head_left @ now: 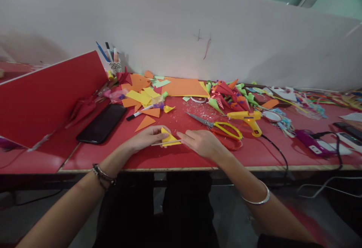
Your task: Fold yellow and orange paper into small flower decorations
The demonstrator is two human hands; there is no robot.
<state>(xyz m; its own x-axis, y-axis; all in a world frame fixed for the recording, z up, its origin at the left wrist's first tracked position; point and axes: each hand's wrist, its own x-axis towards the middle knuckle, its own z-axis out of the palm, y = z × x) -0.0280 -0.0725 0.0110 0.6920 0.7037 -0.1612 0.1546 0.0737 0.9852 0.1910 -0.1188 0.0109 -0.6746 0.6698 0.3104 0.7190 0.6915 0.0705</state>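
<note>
My left hand [148, 137] is closed on a yellow foam or paper piece [167, 137], thumb on its near face. A thin wooden stick [169, 142] lies across the lower part of that piece, and my right hand [199, 142] pinches the stick's right end beside the piece's pointed corner. Both hands are held low over the front of the red table. Just beyond my right hand lie yellow-handled scissors [224, 127], blades pointing to the far left. An orange triangle [145, 122] and a small yellow cone [169, 109] rest beyond my left hand.
A yellow glue gun [247, 120] with a lit orange spot sits at right, its cord running over the table edge. A black phone [102, 123] lies at left beside a red board [53, 93]. Colourful foam cones [226, 95] are heaped behind, near an orange sheet [183, 87].
</note>
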